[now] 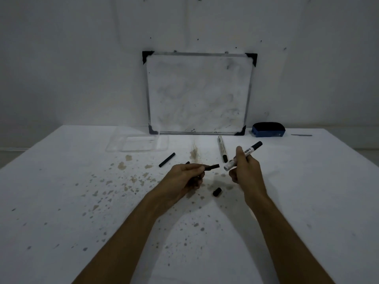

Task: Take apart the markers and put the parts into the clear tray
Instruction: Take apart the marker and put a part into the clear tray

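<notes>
My right hand (247, 171) grips a white marker barrel (244, 155) with a black tip pointing up and right; its lower end is open. My left hand (184, 177) holds a thin black ink core (211, 166) that points at the barrel's open end, a small gap apart. A black cap (217, 192) lies on the table just below both hands. Another black core (167, 160) lies to the upper left. A second white marker (222, 148) lies beyond the hands. The clear tray (114, 147) sits at the far left with no parts inside.
The table (61, 201) has a white cover spotted with brown and grey stains. A small whiteboard (198, 93) leans against the wall at the back. A blue eraser (268, 129) lies to its right, with a thin flat strip (301, 135) further right.
</notes>
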Action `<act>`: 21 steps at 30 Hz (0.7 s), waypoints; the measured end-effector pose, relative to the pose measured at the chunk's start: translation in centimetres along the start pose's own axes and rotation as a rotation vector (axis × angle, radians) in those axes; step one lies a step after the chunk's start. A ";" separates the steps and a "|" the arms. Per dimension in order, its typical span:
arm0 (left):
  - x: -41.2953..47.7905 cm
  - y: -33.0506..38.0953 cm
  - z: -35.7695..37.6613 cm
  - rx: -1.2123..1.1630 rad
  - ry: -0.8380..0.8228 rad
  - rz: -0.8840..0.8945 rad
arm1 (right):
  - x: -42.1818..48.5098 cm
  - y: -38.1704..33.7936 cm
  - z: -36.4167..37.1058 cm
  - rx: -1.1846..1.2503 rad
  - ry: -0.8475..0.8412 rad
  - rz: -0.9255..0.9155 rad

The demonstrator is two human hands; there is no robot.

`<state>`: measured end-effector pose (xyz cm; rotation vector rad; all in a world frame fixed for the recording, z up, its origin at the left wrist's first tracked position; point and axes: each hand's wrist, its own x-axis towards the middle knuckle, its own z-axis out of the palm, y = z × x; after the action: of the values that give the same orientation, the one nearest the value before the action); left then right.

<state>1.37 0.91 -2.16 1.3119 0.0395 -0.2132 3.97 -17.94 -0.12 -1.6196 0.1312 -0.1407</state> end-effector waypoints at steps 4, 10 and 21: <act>-0.5 0.5 -1.1 0.185 0.056 0.108 | 0.1 0.9 -2.1 -0.546 -0.093 -0.221; -1.2 0.0 -1.8 0.404 0.190 0.267 | -0.1 2.6 -1.6 -0.918 -0.237 -0.382; -2.4 -0.1 -0.5 0.713 0.361 0.511 | -1.3 2.7 -0.8 -0.751 -0.103 -0.444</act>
<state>-0.96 1.68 -2.00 2.0050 -0.0731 0.4932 2.54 -18.65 -2.76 -2.3845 -0.2949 -0.3810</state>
